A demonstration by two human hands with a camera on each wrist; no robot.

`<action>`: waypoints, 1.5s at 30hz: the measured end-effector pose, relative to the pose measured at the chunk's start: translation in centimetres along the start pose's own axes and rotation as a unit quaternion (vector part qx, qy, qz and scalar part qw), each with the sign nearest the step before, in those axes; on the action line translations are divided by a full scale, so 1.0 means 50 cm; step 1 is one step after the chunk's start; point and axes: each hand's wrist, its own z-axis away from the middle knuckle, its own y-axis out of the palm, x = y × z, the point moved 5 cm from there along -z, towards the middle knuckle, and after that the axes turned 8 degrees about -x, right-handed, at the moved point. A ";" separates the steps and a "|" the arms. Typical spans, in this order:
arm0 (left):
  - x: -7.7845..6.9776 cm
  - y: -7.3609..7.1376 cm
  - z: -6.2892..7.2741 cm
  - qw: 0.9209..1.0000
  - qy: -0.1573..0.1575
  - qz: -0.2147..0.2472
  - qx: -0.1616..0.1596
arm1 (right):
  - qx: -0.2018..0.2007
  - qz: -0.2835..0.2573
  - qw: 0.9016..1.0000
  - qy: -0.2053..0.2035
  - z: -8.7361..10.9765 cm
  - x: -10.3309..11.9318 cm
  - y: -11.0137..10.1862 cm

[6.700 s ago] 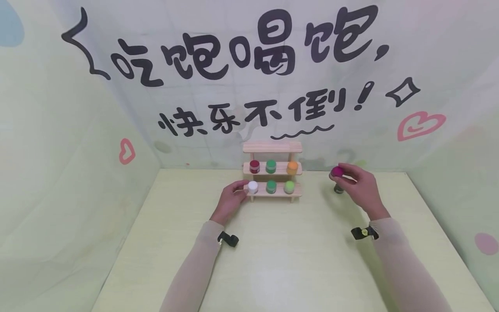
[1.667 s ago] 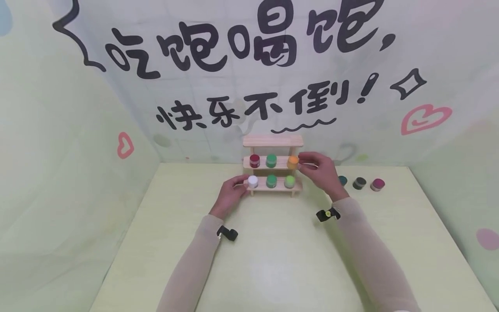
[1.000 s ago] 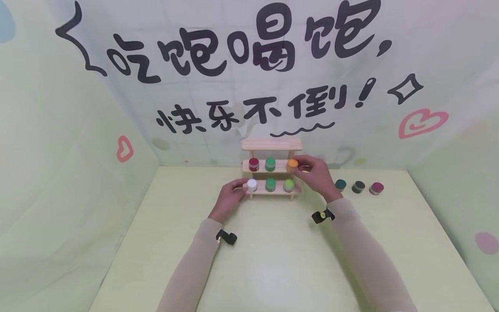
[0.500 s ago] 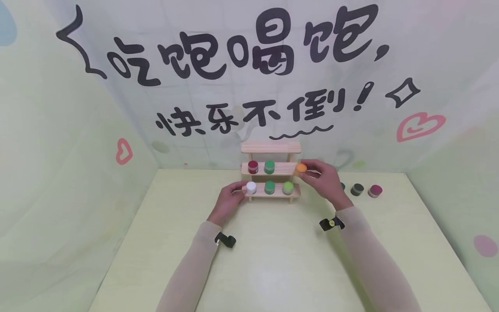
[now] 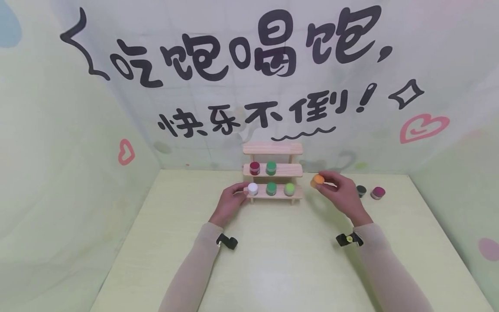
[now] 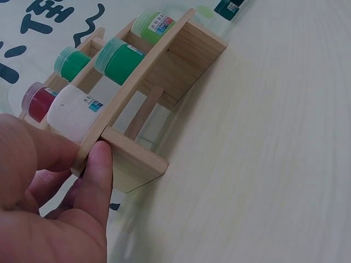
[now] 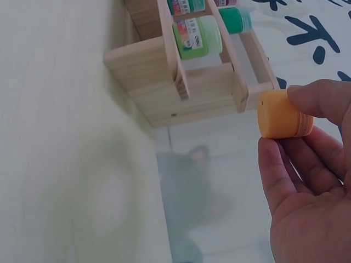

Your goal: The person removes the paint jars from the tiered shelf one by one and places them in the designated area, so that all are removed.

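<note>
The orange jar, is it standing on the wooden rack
No, the right hand holds the orange jar beside the wooden rack, clear of it.

Wooden rack (image 6: 140,81), end pinched at eight o'clock by the person's left hand (image 6: 55,230); white jar (image 6: 71,112), nine o'clock; light green jar (image 6: 151,28), twelve.

Pale backdrop (image 5: 226,92) w/ blk lettering (image 5: 275,42) & pink hearts (image 5: 420,128), lt. tbl. (image 5: 273,260) below
</note>
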 end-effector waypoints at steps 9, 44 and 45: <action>0.006 0.003 0.006 1.000 -0.009 0.009 0.001 | -0.012 0.056 0.998 0.013 0.040 -0.040 -0.048; 0.005 0.005 -0.004 1.000 -0.003 0.025 0.001 | -0.013 0.125 0.992 0.015 0.093 -0.131 -0.146; 0.005 0.005 -0.005 1.000 -0.005 0.026 0.001 | -0.012 0.128 0.992 0.015 0.094 -0.131 -0.147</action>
